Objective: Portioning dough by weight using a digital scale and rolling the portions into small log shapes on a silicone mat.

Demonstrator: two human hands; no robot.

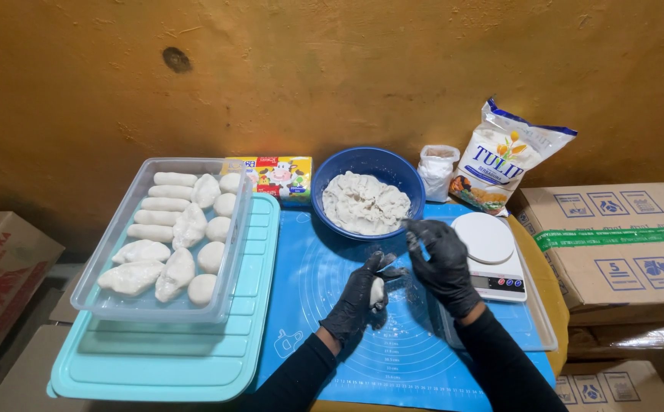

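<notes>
Only one view here, the head camera looking down at the desk (539, 252).

The left hand (362, 294) is curled around a small lump of white dough (378, 291), fingers closed on it, held just above the blue silicone mat (393, 358). The right hand (443, 259) sits right beside it, a bit higher and further from the body, fingers pinched narrow. It looks like there's a bit of dough on the fingertips, but I can't tell if it's actually gripping anything.

The key relation: the lump is in the left hand, and the right hand is up and to the right of it, nearly touching. The lump stands roughly upright in the palm, long axis pointing away from the person.

The blue bowl (332, 175) with the big dough mass is straight ahead, nearer the right hand. The white kitchen scale (488, 255) is just right of the right hand. The clear tub (107, 301) of shaped pieces sits well off to the left on a teal lid (195, 366).
</notes>
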